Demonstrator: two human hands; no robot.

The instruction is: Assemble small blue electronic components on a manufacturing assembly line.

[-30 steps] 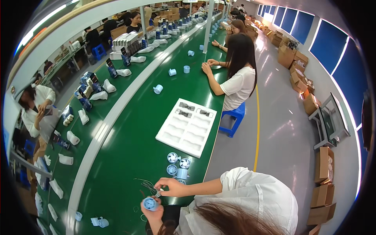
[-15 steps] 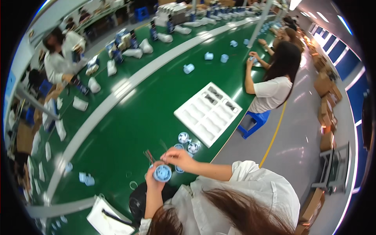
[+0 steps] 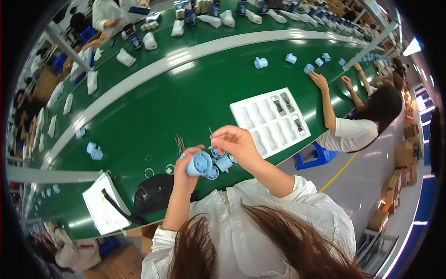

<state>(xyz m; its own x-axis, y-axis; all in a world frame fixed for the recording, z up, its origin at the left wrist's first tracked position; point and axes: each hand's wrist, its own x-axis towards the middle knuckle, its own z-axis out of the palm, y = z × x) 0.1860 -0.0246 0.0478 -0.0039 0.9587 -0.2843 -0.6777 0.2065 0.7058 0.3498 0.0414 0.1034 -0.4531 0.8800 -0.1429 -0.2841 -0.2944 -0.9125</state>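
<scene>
My left hand [image 3: 184, 174] is wrapped round a light blue round plastic housing [image 3: 200, 163], its open ribbed end turned up. My right hand [image 3: 238, 143] is just right of it, thumb and fingers pinched together; a thin wire-like piece [image 3: 210, 131] sticks up at the fingertips. Beneath and beside the right hand, several more light blue housings [image 3: 224, 163] with fan-like ends lie on the green table, partly hidden. Thin reddish-brown wires [image 3: 180, 143] show just beyond my left hand.
A white moulded tray [image 3: 253, 137] holds some dark cable bundles [image 3: 298, 124]. A black rounded object [image 3: 155, 194] and a white sheet with a black strap [image 3: 100, 204] lie at left. A co-worker's hand [image 3: 319, 80] touches a blue housing [image 3: 309, 69]. A grey rail [image 3: 186, 55] curves across the table.
The view has swung, so the table and tray appear shifted. My right hand has drawn away from the wires near the housing. The co-worker at right has stretched an arm towards a blue housing.
</scene>
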